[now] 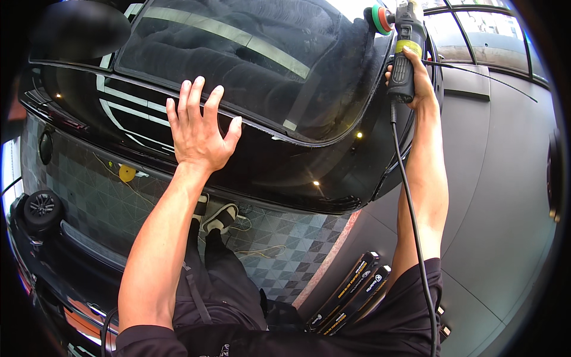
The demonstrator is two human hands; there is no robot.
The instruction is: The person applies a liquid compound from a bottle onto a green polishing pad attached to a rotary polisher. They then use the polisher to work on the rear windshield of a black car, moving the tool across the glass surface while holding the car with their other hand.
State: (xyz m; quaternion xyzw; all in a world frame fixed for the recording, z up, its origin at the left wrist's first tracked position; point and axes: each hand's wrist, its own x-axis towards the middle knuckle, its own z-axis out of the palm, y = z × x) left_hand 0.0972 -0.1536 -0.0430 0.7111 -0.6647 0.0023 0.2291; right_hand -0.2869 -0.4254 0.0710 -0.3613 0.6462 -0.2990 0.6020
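Cord (414, 221), black, rising past the right forearm (423, 184). Left hand (201, 140): spread flat, digits apart, over the near edge of a window (196, 56); contact cannot be told. Black car (267, 163) beneath, above patterned floor tiles (300, 247). Farther, at upper right, right hand (421, 83): clamped around a polisher (410, 33), whose green-and-red pad (381, 19) stands at the window's right edge.

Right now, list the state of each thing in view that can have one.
Polisher: gripped; running or off, cannot tell
Polishing pad: fitted to polisher
Right hand: closed around polisher
Left hand: open, spread
Car glass: hazy, smeared
Power cord: attached to polisher
Sandals: worn
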